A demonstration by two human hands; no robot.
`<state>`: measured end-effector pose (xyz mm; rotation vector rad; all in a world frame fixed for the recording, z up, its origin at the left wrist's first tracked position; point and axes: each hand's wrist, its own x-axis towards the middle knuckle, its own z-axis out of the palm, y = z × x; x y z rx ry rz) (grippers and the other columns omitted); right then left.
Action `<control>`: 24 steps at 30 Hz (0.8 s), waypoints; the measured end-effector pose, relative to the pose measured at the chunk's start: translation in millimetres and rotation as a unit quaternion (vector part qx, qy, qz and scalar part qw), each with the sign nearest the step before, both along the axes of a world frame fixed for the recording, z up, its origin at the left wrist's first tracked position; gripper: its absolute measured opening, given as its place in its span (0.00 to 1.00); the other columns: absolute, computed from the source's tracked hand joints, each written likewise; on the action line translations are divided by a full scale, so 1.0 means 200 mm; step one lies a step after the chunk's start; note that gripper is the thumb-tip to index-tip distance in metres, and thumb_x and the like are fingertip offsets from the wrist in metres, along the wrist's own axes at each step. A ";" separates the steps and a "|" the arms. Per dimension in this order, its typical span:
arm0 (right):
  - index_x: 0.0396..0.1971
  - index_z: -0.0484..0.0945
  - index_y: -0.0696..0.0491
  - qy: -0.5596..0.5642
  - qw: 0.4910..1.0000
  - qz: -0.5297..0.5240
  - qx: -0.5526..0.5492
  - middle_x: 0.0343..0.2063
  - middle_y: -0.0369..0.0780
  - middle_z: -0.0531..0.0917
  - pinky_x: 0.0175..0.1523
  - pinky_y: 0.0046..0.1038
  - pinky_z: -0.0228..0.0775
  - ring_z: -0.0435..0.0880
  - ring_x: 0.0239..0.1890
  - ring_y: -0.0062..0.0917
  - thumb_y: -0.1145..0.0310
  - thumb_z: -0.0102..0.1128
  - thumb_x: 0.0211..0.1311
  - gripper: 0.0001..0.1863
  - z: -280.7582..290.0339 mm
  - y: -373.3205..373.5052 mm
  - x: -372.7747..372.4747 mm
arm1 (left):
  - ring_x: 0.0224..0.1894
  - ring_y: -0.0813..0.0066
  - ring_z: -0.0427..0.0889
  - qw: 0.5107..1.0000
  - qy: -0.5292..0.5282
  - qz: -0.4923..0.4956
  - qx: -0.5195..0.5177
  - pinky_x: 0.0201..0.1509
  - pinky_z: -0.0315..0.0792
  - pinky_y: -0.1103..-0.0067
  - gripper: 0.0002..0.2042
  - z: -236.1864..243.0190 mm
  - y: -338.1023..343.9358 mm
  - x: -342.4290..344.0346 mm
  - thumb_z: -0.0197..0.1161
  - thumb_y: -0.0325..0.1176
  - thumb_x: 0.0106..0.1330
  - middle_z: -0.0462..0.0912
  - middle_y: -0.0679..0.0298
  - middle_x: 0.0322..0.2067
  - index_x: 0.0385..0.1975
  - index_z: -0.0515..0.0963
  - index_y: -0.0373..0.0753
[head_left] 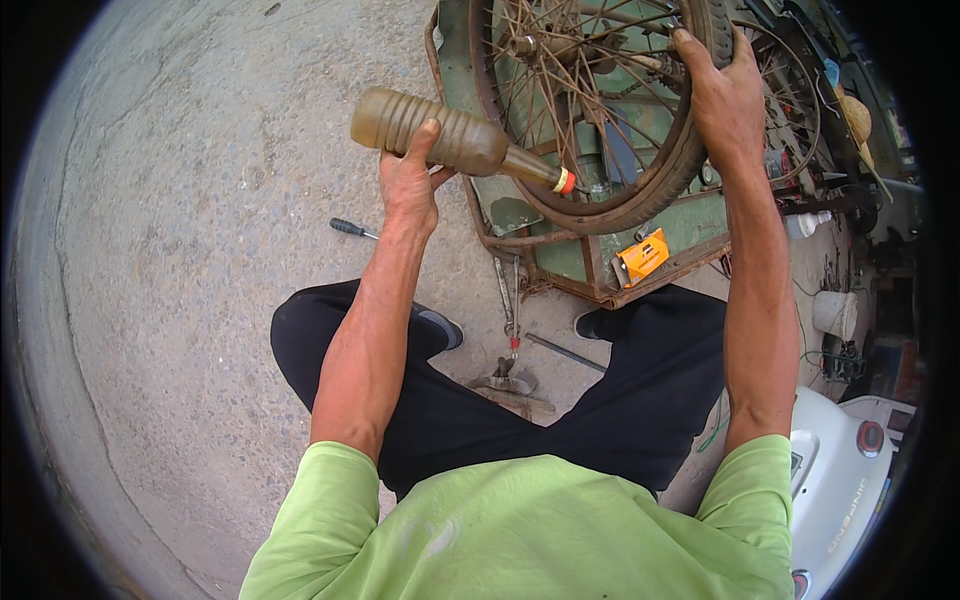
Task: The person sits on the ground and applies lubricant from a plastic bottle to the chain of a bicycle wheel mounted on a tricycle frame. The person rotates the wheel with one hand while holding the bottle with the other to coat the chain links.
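Note:
My left hand (410, 190) grips an oily brown plastic bottle (428, 128), tilted so its red-tipped neck points down and right, over the lower inside of a rusty spoked wheel (630, 205). My right hand (725, 105) is closed around that wheel's tyre at its upper right. Behind the wheel is a green metal cart bed (505, 213) with a rusty frame. An orange box (642, 258) sits on the cart below the tyre.
A screwdriver (348, 227), wrenches (505, 295) and a metal bar (565, 353) lie on concrete (180, 280) near my legs. A white scooter body (840, 470) stands at lower right, with a bucket (834, 312) and cluttered items beyond. A second wheel is behind my right hand.

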<state>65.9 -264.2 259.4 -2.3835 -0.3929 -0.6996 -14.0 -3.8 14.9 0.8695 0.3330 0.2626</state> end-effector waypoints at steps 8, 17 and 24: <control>0.60 0.77 0.63 -0.020 0.999 -0.016 -0.030 0.48 0.51 0.87 0.61 0.39 0.72 0.85 0.50 0.40 0.43 0.65 0.66 0.38 0.00 0.00 0.00 | 0.61 0.57 0.79 1.000 -0.007 0.009 0.016 0.55 0.85 0.56 0.42 0.01 0.01 0.00 0.79 0.52 0.59 0.74 0.52 0.59 0.67 0.65 0.37; 0.59 0.78 0.63 -0.027 0.999 0.000 -0.019 0.47 0.50 0.87 0.61 0.37 0.71 0.85 0.50 0.39 0.44 0.65 0.66 0.36 -0.02 -0.02 0.01 | 0.61 0.57 0.79 1.000 -0.007 0.006 0.017 0.55 0.85 0.57 0.42 0.01 0.01 0.00 0.79 0.51 0.59 0.74 0.52 0.59 0.67 0.65 0.36; 0.58 0.78 0.61 -0.020 1.000 0.005 -0.015 0.46 0.49 0.87 0.60 0.37 0.72 0.85 0.49 0.38 0.46 0.65 0.67 0.33 -0.01 -0.01 0.00 | 0.62 0.57 0.79 1.000 -0.007 0.003 0.000 0.55 0.85 0.56 0.41 -0.01 0.01 0.01 0.79 0.50 0.60 0.74 0.53 0.59 0.66 0.66 0.37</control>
